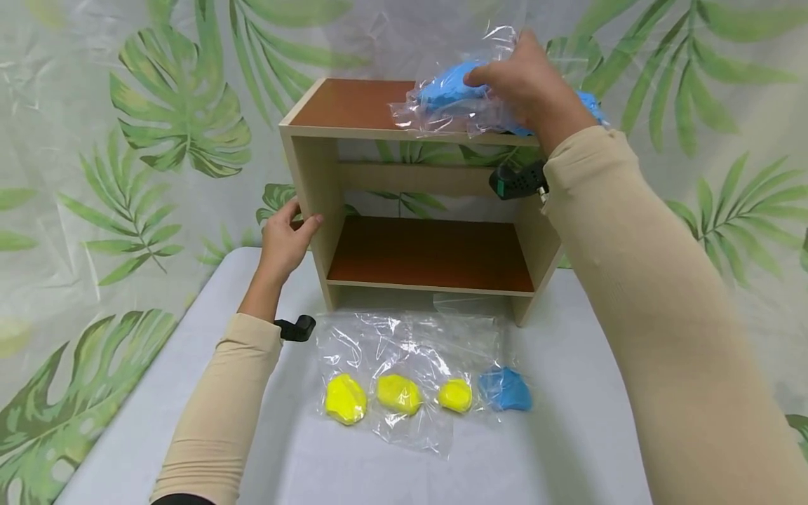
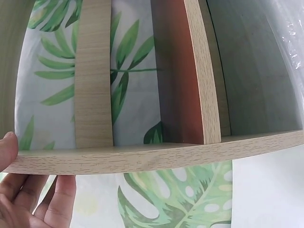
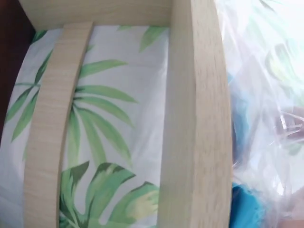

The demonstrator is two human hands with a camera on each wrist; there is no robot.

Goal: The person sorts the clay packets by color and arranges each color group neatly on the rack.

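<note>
A small wooden shelf [image 1: 303, 182] with brown boards stands on the table. My left hand [image 1: 284, 242] grips its left side panel, thumb on the front edge and fingers round the outer face; the left wrist view shows this hand [image 2: 35, 199] at the panel's edge. Over the top board, my right hand [image 1: 527, 84] holds a clear plastic bag with a blue clay-like lump [image 1: 448, 88] inside, its thumb against the blue. More blue [image 1: 592, 105] shows beyond that wrist. In the right wrist view, clear plastic and a blue lump [image 3: 246, 206] lie beside the shelf's top edge.
In front of the shelf, clear bags on the white table [image 1: 353, 477] hold several lumps: a yellow lump [image 1: 346, 398] at left, two more yellow ones, and a blue lump [image 1: 506, 389] at right. A leaf-patterned sheet [image 1: 189, 105] hangs behind.
</note>
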